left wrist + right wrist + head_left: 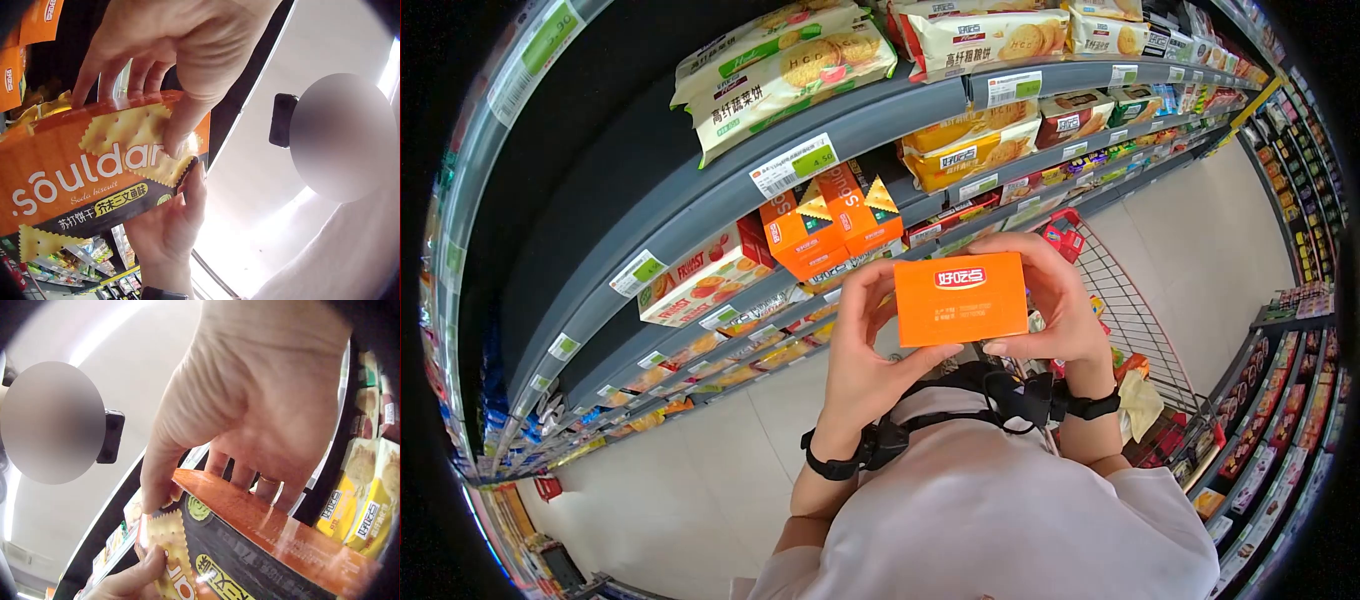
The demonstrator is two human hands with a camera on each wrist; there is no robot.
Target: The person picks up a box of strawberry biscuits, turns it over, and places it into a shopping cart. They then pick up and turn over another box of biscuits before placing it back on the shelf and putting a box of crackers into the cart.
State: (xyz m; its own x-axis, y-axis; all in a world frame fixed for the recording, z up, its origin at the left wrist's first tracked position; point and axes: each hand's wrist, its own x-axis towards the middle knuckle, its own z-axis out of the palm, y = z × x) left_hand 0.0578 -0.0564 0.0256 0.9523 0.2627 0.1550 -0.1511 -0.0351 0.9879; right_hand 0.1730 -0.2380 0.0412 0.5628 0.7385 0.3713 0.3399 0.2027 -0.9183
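Note:
An orange soda biscuit box (962,300) is held up in front of the person's chest, between both hands. In the left wrist view its front shows the word "souldar" and pictures of square crackers. The left hand (868,345) grips one end, its thumb lying on the front face and its fingers behind. At the other end the right hand (1052,300) grips the box likewise, thumb in front and fingers round the back, a ring on one finger (269,480). In the head view the two thumbs point toward each other along the lower edge.
Matching orange boxes (830,220) stand on the shelf just beyond the hands, beside a FRIHOST box (710,275). Packs of biscuits (800,75) line the shelf above. A shopping cart (1135,300) stands at the right, and more shelves (1280,430) run along the far right.

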